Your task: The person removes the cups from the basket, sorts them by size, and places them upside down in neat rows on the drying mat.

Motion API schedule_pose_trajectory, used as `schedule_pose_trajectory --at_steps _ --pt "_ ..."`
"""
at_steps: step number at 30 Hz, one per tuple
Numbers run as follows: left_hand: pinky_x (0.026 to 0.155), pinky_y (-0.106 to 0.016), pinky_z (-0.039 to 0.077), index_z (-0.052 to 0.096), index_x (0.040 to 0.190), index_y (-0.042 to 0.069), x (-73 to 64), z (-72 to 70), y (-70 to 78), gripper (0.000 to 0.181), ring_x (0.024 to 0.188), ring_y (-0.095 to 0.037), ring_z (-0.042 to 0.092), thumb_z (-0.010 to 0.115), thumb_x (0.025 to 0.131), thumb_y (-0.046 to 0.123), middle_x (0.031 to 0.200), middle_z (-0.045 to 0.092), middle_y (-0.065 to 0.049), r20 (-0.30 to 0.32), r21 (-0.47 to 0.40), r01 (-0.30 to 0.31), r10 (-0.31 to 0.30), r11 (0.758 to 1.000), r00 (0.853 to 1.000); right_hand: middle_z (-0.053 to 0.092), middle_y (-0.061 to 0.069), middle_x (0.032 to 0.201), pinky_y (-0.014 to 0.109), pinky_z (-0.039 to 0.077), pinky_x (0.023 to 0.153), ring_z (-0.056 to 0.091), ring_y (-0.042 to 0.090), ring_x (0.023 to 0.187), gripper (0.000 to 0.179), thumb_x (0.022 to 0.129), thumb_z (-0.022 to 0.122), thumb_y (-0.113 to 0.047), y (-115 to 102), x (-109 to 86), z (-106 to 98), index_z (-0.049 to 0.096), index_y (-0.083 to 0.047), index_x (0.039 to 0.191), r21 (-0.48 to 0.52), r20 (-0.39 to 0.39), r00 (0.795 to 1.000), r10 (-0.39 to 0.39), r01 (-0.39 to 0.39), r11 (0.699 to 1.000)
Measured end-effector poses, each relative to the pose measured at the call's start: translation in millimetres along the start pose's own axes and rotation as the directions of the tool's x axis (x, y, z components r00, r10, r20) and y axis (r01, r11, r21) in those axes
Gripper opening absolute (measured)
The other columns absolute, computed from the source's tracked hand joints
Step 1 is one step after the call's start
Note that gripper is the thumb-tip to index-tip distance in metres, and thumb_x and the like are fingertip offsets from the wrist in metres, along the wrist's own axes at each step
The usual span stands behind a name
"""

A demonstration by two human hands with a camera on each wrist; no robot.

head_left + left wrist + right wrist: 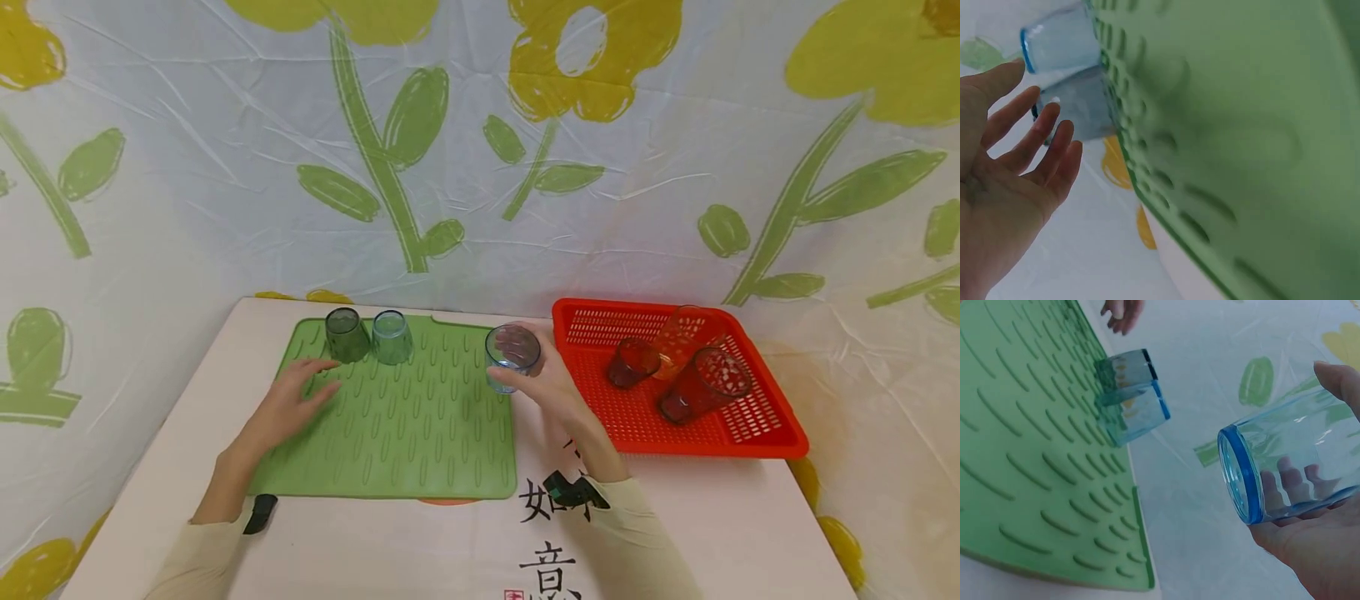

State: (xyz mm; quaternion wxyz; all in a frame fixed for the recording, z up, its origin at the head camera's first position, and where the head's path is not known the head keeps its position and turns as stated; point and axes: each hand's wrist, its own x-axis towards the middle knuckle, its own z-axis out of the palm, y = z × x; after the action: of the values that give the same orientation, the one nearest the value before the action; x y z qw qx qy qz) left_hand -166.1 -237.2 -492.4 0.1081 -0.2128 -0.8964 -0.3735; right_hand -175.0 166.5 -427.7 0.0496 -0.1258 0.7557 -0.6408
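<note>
Clear blue glass: held by the right side of the green mat (420, 450), toward its far corner and near the red basket (712, 451); the glass (1297, 447) is cut off at the edge of the right wrist view. One end bears a blue ring; I cannot tell whether that is the mouth.
Glasses in basket: a short dark red tumbler (632, 363), a leaning red glass (697, 390) and a tall clear glass (678, 333); the clear one is partly covered by the leaning one, its outline faint against the red mesh.
Black writing: the lettering (551, 575) on the pale table (375, 550) runs partly under the right forearm and off the near edge of the head view.
Mat, close up: blurred in the left wrist view, filling much of its right side.
Right hand: curled round the clear blue glass, thumb on one side, fingers on the other and visible through the wall; the hand (553, 382) holds it apart from the mat.
Left hand: loosely open, fingers spread and slightly bent, gripping nothing; the hand (291, 404) hovers over the mat's left side.
Far-left pair: smoky glass (347, 340) and pale blue glass (393, 340), upright side by side on the mat, just beyond the left fingertips.
</note>
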Motion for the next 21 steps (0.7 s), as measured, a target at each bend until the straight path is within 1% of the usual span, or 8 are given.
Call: schedule_pose_trajectory --at_steps 3,5,8,11,15,18,21 --pt "0.09 -0.062 0.048 0.064 0.128 -0.008 5.7 10.0 11.0 0.033 0.112 -0.045 0.058 0.07 0.097 0.001 0.122 0.064 -0.026 -0.012 -0.022 -0.028 0.027 0.999 1.0 0.055 0.012 0.14 0.052 0.04 0.113 0.052 0.029 0.131 0.072 0.086 0.083 -0.01 1.8 1.5 7.5 0.046 -0.013 0.147 0.027 0.011 0.999 -0.041 0.041 0.999" --pt "0.088 -0.061 0.05 0.064 0.129 -0.006 9.3 16.5 17.4 0.034 0.11 -0.044 0.059 0.07 0.097 0.002 0.123 0.064 -0.024 -0.019 -0.049 -0.033 0.032 0.998 0.999 0.056 0.014 0.14 0.052 0.04 0.113 0.053 0.03 0.13 0.071 0.086 0.082 -0.006 3.2 2.7 12.2 0.046 -0.01 0.147 0.048 0.022 0.997 -0.079 0.077 0.996" --pt "0.089 -0.059 0.051 0.064 0.132 -0.003 15.7 25.2 28.2 0.034 0.111 -0.042 0.06 0.069 0.099 0.006 0.125 0.063 -0.021 -0.01 -0.108 -0.032 0.031 0.994 0.999 0.057 0.015 0.138 0.052 0.041 0.111 0.053 0.031 0.129 0.069 0.086 0.083 -0.005 5.4 4.0 18.8 0.048 -0.009 0.145 0.066 0.024 0.993 -0.112 0.111 0.992" --pt "0.092 -0.057 0.052 0.064 0.133 0.001 21.1 32.3 38.6 0.035 0.114 -0.039 0.06 0.069 0.1 0.009 0.126 0.062 -0.018 -0.007 -0.153 -0.03 0.029 0.988 1.0 0.057 0.011 0.137 0.05 0.043 0.109 0.053 0.029 0.128 0.068 0.085 0.084 -0.007 8.1 4.6 25.5 0.049 -0.013 0.144 0.062 0.017 0.994 -0.108 0.107 0.992" --pt "0.093 -0.054 0.053 0.064 0.134 0.005 23.8 39.5 50.9 0.037 0.115 -0.031 0.061 0.071 0.099 0.012 0.126 0.063 -0.013 -0.004 -0.192 -0.023 0.022 0.981 1.0 0.056 0.014 0.137 0.055 0.042 0.109 0.052 0.03 0.128 0.067 0.086 0.083 -0.006 13.2 6.8 35.9 0.049 -0.011 0.144 0.102 0.04 0.992 -0.121 0.117 0.988" --pt "0.095 -0.054 0.052 0.062 0.138 0.006 24.1 44.8 59.6 0.043 0.117 -0.031 0.06 0.073 0.097 0.014 0.13 0.062 -0.011 0.019 -0.237 -0.008 0.013 0.971 1.0 0.055 0.02 0.138 0.058 0.04 0.111 0.052 0.034 0.129 0.067 0.086 0.082 -0.004 16.2 8.2 43.6 0.049 -0.007 0.144 0.137 0.058 0.988 -0.143 0.134 0.982" --pt "0.099 -0.054 0.05 0.058 0.143 0.007 23.9 51.9 67.1 0.052 0.122 -0.033 0.058 0.076 0.096 0.017 0.135 0.06 -0.01 0.047 -0.295 0.014 0.0 0.955 0.999 0.055 0.019 0.138 0.056 0.04 0.111 0.051 0.037 0.131 0.068 0.086 0.083 -0.005 18.2 8.2 50.6 0.048 -0.008 0.144 0.151 0.069 0.989 -0.133 0.121 0.981"
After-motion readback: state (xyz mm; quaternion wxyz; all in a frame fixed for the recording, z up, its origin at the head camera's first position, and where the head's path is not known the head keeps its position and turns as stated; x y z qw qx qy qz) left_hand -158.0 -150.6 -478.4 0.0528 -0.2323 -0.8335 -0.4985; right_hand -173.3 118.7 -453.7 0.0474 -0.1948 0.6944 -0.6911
